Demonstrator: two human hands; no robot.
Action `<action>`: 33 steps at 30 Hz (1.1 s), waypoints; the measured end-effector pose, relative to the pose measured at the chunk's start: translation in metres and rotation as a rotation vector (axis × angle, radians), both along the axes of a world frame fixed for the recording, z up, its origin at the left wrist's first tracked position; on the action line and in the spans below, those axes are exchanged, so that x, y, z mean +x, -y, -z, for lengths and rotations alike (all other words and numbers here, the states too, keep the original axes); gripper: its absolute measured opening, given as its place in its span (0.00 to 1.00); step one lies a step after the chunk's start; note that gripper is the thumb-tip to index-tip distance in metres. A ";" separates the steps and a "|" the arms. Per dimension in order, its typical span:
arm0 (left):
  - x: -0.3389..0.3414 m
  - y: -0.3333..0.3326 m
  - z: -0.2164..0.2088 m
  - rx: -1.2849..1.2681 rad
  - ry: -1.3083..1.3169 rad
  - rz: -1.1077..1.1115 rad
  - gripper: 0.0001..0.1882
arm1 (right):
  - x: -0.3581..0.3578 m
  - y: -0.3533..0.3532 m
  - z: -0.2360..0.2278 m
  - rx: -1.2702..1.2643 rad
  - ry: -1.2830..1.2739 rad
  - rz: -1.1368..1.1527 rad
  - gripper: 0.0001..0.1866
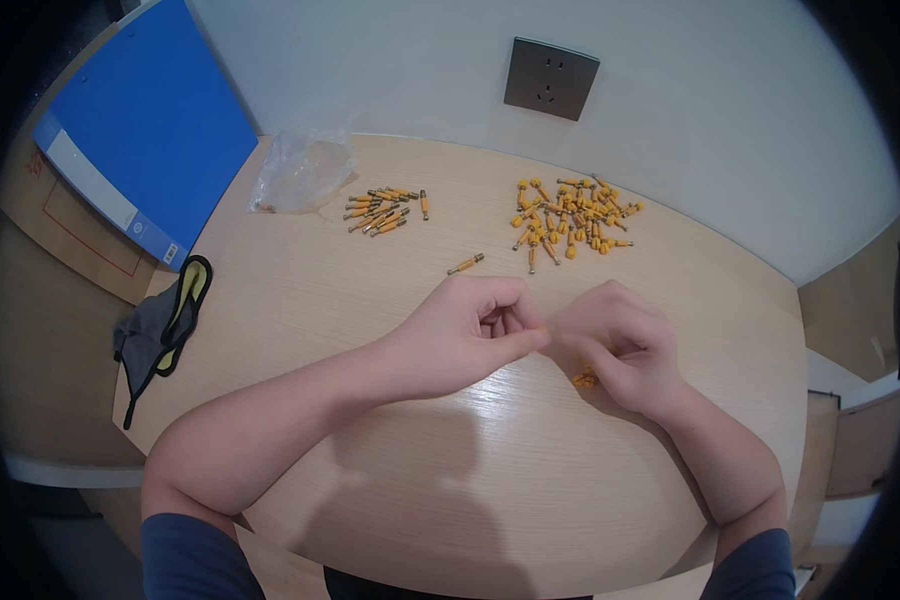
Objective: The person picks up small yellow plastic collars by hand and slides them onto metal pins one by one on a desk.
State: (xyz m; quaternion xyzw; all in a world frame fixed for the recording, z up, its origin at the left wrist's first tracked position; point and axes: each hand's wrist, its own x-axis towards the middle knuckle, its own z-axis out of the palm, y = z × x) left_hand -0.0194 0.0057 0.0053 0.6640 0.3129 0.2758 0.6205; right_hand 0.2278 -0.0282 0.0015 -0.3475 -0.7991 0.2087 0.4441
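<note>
Over the middle of the table, my left hand (pixel 485 328) is closed in a pinch, thumb against the forefinger. My right hand (pixel 625 345) faces it, also closed, its fingers slightly blurred and curled in. The two sets of fingertips nearly meet, and whatever they hold is hidden. Beneath the right hand lies a small orange-yellow piece (pixel 584 380), partly covered by it. Just beyond the left hand rests a single metal bolt with a yellow sleeve (pixel 465 264). Farther off are a small group of similar bolts (pixel 380 210) and a larger heap of yellow-sleeved bolts and yellow plastic pieces (pixel 575 215).
A crumpled clear plastic bag (pixel 305 172) lies near the wall at the back left. A blue binder (pixel 155 120) leans beside it, above a grey cloth item with black and yellow edging (pixel 165 325). A dark socket plate (pixel 551 79) is on the wall.
</note>
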 end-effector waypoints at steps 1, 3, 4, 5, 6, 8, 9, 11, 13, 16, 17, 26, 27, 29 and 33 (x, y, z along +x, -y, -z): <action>0.000 0.000 0.001 -0.018 0.004 0.009 0.02 | 0.000 0.000 0.000 -0.005 -0.001 0.002 0.10; -0.001 0.000 0.002 0.003 0.009 0.017 0.02 | 0.002 0.002 0.000 -0.009 0.036 0.013 0.10; -0.001 0.000 0.003 0.026 0.014 0.026 0.02 | 0.003 0.002 -0.001 -0.012 0.073 0.027 0.10; -0.001 0.000 0.003 0.025 0.015 0.025 0.02 | 0.003 0.003 -0.003 -0.013 0.073 0.026 0.10; -0.001 -0.001 0.003 0.037 -0.001 0.041 0.02 | 0.002 0.004 -0.005 -0.001 0.107 0.022 0.09; -0.002 -0.001 0.001 0.049 -0.016 0.057 0.02 | 0.001 0.004 -0.006 0.012 0.140 0.018 0.09; -0.002 -0.001 0.000 0.015 0.002 0.048 0.02 | 0.000 0.003 -0.006 0.030 0.126 0.004 0.09; -0.002 -0.001 0.000 -0.020 0.022 0.039 0.03 | 0.000 0.003 -0.004 0.047 0.113 -0.007 0.10; -0.001 -0.002 0.001 -0.062 0.054 0.053 0.03 | 0.000 0.003 -0.002 -0.036 0.022 0.009 0.09; -0.002 0.000 -0.003 -0.055 0.038 0.054 0.02 | 0.001 0.003 0.000 -0.062 -0.020 0.001 0.09; -0.002 0.001 0.000 -0.056 0.038 0.051 0.02 | 0.001 0.004 -0.001 -0.063 -0.020 -0.002 0.09; 0.001 0.007 0.001 0.161 0.013 0.084 0.03 | 0.009 0.004 -0.008 0.047 0.274 -0.008 0.05; 0.001 0.007 0.000 0.136 -0.001 0.037 0.03 | 0.006 0.005 -0.014 0.095 0.320 0.001 0.06; 0.002 0.007 -0.002 0.112 -0.012 -0.007 0.03 | 0.001 0.007 -0.014 0.144 0.369 0.012 0.06; 0.002 0.006 -0.004 0.049 0.004 -0.047 0.03 | -0.005 0.006 -0.008 -0.072 -0.070 0.099 0.08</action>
